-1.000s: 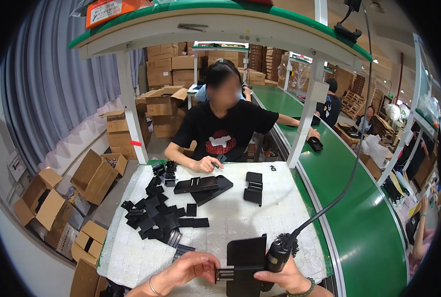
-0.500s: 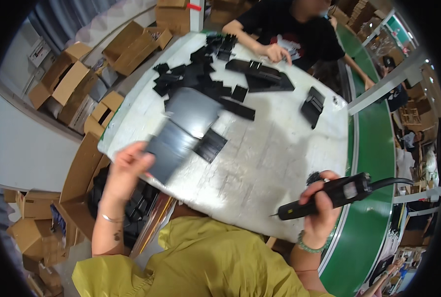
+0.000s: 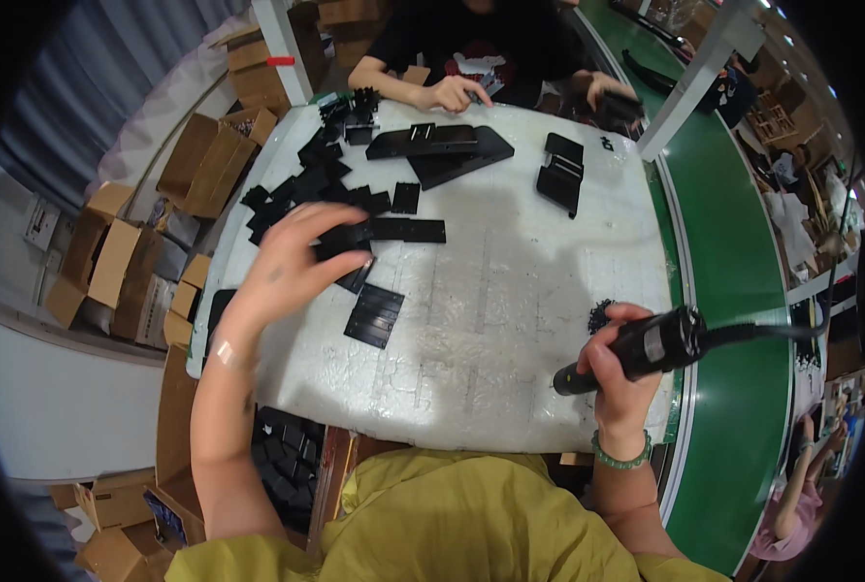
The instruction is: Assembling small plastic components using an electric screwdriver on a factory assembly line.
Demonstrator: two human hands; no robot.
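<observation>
My left hand [image 3: 292, 262] reaches over the left part of the table, thumb and fingers curved but apart. Below and beside its fingertips lie a long black plastic strip [image 3: 408, 230] and a pile of black plastic pieces [image 3: 301, 184]. A square black ribbed plate [image 3: 374, 315] lies nearer to me. Wrapped round a black corded electric screwdriver [image 3: 655, 344], my right hand [image 3: 623, 388] is above the table's right side, the tool's tip pointing left. Close to that hand is a small heap of dark screws [image 3: 600, 315]. A dark panel [image 3: 219, 312] shows at the table's left edge.
Opposite, a person has one hand [image 3: 456, 94] on the table and a black part in the other. Larger black housings [image 3: 442, 145] and a black bracket [image 3: 560, 175] lie at the far side. A green conveyor [image 3: 718, 320] runs right; cartons [image 3: 112, 262] stand left.
The glossy dark panel has left my left hand, which has moved up and right to the black pieces. My right hand still holds the screwdriver. The view has shifted.
</observation>
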